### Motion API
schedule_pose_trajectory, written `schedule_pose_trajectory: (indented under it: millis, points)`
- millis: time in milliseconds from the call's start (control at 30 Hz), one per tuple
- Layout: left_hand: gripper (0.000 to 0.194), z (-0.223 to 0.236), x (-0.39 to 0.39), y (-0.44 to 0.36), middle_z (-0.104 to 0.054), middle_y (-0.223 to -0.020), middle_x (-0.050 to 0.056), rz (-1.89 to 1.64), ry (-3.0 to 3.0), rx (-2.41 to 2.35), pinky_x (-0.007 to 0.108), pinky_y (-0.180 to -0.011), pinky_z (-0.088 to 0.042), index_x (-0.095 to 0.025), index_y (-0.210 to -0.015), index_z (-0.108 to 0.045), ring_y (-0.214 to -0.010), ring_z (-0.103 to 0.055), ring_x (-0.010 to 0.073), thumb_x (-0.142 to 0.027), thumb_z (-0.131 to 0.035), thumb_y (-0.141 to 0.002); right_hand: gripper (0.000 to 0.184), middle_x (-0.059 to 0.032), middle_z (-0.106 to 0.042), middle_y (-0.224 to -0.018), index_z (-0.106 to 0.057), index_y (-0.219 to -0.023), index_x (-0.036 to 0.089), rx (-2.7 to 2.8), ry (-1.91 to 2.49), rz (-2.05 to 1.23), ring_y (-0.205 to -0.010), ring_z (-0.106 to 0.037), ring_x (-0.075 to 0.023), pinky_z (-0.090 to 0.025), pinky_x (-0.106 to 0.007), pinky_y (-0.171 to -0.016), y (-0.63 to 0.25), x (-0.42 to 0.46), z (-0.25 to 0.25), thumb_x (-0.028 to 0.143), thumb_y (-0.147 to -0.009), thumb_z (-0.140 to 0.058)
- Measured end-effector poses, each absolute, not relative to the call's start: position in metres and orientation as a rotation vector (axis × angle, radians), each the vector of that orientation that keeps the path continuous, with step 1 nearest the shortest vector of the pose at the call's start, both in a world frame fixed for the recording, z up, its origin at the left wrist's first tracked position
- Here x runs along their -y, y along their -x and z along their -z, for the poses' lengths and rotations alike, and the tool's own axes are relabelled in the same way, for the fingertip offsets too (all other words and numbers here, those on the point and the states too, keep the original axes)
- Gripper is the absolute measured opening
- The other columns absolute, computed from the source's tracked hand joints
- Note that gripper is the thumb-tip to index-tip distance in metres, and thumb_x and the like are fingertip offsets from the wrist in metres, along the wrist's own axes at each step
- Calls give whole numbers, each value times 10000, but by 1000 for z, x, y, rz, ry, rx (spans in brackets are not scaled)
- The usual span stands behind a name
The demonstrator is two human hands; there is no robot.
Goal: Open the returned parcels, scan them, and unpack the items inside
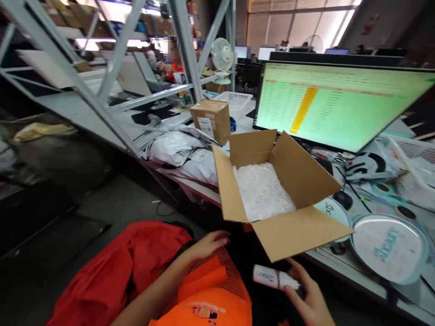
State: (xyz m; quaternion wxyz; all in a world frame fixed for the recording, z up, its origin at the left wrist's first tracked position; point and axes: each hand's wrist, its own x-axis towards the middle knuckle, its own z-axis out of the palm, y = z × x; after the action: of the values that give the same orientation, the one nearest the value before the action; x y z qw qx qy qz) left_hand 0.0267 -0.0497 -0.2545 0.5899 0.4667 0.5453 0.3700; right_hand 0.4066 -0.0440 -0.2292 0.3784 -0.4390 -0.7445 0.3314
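An open cardboard box (299, 181) sits at the desk's near edge, lined with white bubble wrap (261, 190). Below its front flap, my right hand (307, 296) is closed around a small white bottle (272, 277) held sideways. My left hand (209, 244) rests on my lap near the orange mesh vest (207, 290), fingers stretched out and holding nothing.
A monitor (340, 104) with a green spreadsheet stands behind the box. Round tape rolls (390, 246) and a scanner (365, 165) lie at right. A small sealed carton (212, 120) and grey mailer bags (176, 147) lie at left. Metal shelving (112, 68) rises beyond; another person sits far back.
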Motion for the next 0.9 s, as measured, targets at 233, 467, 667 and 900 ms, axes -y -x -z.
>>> schedule_pose_trajectory:
  millis: [233,467,667,900]
  points:
    - [857,273,73,-78,-703,-833,69,-1073,-406,-904,272,-610,-440,-121,-1124,-683,-678,-632,171,-840,-698,-657,532,-132,-729,-1188,-563,-1457,246,2410,761,-696,-966,-719,-307,-615,-456,-842,-298,37,221,399,-947,-579]
    - [908,290,81,-54,-576,-619,-5,-1305,-645,-1321,256,-499,-316,-114,-1057,-691,-519,-491,143,-932,-520,-703,603,-150,-705,-1240,-542,-1484,169,2638,919,-891,-1070,-676,-315,-545,-464,-943,-248,37,217,343,-908,-587]
    - [902,293,80,-24,-536,-606,-11,-1401,-840,-1423,286,-562,-365,-109,-1134,-685,-572,-487,160,-898,-370,-833,562,-148,-727,-1179,-618,-1409,159,2475,989,-946,-1002,-693,-299,-558,-428,-891,-210,49,234,349,-881,-582]
    - [835,279,74,4,-595,-666,14,-1385,-1080,-1397,304,-616,-419,-93,-1391,-592,-611,-532,172,-761,-332,-962,525,-138,-742,-1175,-647,-1384,186,2211,962,-859,-942,-703,-278,-567,-407,-850,-184,61,270,371,-896,-592]
